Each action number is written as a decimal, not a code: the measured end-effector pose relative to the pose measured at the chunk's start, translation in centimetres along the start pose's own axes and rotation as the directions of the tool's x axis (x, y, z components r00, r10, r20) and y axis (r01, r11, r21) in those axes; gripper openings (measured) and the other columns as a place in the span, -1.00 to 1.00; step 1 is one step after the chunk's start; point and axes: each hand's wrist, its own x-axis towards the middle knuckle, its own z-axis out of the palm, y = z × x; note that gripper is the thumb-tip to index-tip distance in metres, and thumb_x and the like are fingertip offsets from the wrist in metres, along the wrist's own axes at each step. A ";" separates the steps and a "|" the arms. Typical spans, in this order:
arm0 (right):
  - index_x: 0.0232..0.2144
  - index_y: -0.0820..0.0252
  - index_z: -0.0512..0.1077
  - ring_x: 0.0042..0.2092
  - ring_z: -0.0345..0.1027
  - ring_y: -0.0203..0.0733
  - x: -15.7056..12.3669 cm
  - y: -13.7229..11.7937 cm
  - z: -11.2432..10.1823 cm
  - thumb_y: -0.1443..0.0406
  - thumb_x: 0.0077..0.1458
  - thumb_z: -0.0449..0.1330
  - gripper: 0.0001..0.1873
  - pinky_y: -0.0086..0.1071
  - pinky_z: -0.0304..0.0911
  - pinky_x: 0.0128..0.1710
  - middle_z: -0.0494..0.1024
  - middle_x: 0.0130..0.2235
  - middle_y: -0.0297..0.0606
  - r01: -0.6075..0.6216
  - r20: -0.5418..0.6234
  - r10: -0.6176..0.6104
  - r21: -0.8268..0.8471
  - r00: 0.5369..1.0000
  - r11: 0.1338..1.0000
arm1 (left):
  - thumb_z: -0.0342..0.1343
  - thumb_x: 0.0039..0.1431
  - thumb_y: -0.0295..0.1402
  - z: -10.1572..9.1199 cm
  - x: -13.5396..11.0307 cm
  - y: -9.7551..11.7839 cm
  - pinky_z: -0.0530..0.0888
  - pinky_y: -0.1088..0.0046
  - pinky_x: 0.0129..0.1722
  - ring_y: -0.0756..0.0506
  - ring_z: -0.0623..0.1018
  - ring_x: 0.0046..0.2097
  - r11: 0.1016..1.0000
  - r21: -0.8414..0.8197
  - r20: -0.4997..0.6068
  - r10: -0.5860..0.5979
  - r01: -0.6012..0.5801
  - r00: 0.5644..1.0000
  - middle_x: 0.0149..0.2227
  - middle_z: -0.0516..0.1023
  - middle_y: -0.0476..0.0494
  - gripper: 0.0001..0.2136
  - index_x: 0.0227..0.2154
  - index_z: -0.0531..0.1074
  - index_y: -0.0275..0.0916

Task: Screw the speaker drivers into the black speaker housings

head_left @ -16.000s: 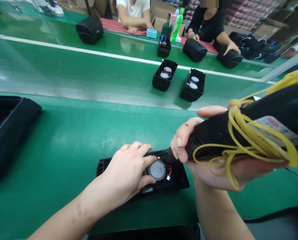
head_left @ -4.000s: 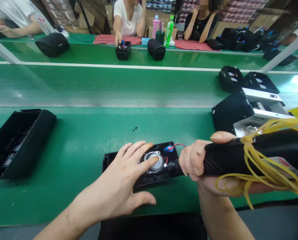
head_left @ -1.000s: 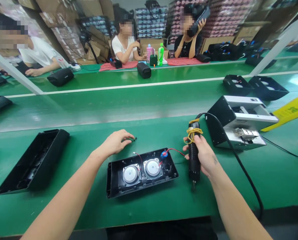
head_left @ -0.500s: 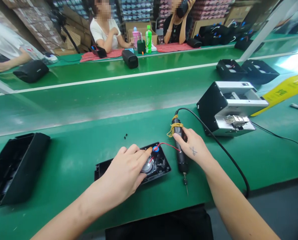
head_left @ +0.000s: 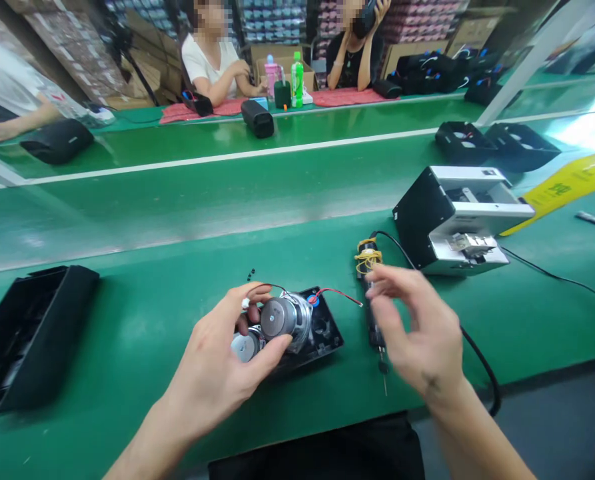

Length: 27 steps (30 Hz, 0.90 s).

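My left hand (head_left: 222,347) has its thumb and fingers around a round silver speaker driver (head_left: 278,316) at the black speaker panel (head_left: 330,330). Beside it a second driver (head_left: 246,345) shows, partly behind my fingers. A white plug (head_left: 246,303) on a thin wire hangs by my index finger. From a blue part (head_left: 314,301) on the panel, a red wire (head_left: 340,292) runs right to a small connector. My right hand (head_left: 417,327) is off the table, fingers loosely bent and apart, holding nothing. Just left of it lies a black electric screwdriver (head_left: 374,313) wrapped with yellow rubber bands.
A black speaker shell (head_left: 42,333) stands at the left. Several small screws (head_left: 250,274) lie behind the panel. A silver and black machine (head_left: 462,220) stands at the right, with the screwdriver's cable (head_left: 487,367) nearby. Across the green conveyor (head_left: 177,193), several people sit among speakers (head_left: 257,119).
My right hand has let go of the screwdriver, which now lies slightly further right. My left hand has gone from lying over the panel to gripping the driver, whose magnet now shows.
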 end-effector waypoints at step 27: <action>0.16 0.08 0.24 -0.24 0.56 -0.15 3.6 -3.1 3.8 0.14 0.44 0.34 -0.57 -0.34 0.45 -0.23 0.64 -0.17 -0.27 -0.459 0.635 -0.085 0.638 0.768 0.619 | 0.15 0.45 -0.19 -3.7 0.8 2.4 0.61 0.24 -0.05 -0.22 0.64 0.02 0.908 0.287 0.154 0.272 -0.306 0.950 0.09 0.62 -0.10 -0.73 0.14 0.42 -0.02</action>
